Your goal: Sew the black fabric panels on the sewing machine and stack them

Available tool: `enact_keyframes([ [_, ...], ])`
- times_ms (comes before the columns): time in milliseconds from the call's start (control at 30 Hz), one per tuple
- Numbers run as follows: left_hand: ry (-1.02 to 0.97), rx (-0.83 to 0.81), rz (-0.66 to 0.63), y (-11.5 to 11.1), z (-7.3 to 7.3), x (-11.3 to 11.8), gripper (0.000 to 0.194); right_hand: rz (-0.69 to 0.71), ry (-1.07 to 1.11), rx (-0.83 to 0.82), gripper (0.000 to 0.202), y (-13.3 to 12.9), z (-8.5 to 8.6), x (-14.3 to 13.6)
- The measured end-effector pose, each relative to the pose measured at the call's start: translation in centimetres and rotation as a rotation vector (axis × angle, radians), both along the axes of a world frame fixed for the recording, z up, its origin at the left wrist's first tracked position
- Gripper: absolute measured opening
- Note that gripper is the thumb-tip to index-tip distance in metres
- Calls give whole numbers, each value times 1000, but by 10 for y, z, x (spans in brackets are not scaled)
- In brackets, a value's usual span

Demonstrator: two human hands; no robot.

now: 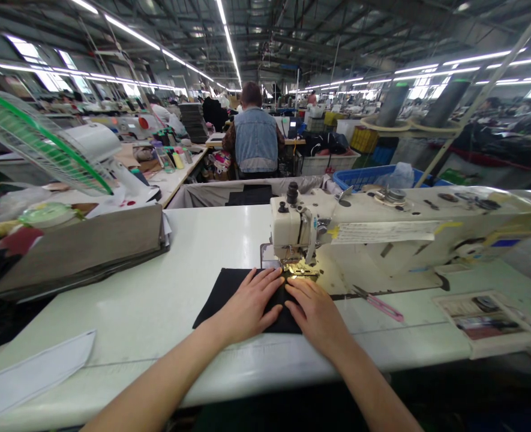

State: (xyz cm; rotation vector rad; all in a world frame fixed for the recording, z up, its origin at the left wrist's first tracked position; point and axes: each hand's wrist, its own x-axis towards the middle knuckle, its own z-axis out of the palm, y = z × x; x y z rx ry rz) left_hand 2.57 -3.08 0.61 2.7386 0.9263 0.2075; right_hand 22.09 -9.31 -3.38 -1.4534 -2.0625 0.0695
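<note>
A smooth, pale green-white tabletop (157, 312) with a rounded near edge spans the scene, a thin dark line running along its near part. On it, in the middle, lies a flat piece of black fabric (213, 300), its far right part at the lit needle area of a cream-coloured metal sewing machine (292, 222), whose long arm stretches to the right and bears a handwritten paper strip (382, 231). The left hand (249, 306) lies flat on the fabric, fingers extended and thumb apart from them; the right hand (312, 309) rests just beside it on the fabric's right part, fingers also extended. Neither is clenched around anything, and their fingertips nearly meet just in front of the needle area.

To the right of the right hand lies a pair of small pink-handled metal scissors (380, 303), and farther right a shallow tray (461, 327) is set at the table's edge. At the near left lies a white flat panel (35, 375); beyond it, a stack of grey-brown sheets (80, 252) stands below a white fan with a green rim (53, 141).

Past the table, a person in a blue denim vest (256, 141) sits facing away. A blue plastic basket (355, 178) stands at the far right, under a dark metal roof (274, 36) crossed by long strip lights (229, 45).
</note>
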Motion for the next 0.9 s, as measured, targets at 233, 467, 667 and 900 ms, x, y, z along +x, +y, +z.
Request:
enact_keyframes([
  [233,-33,-4,-8,0,-2,-1,54,-2,14,10,30,0,1,0],
  [467,-61,11,-16,8,-7,-3,55,-11,16,7,31,5,4,-1],
  [667,-8,13,-43,-4,-6,-7,53,4,-28,17,31,-11,1,1],
  [900,-54,-37,-271,-45,1,-26,53,77,-58,24,34,-61,0,8],
])
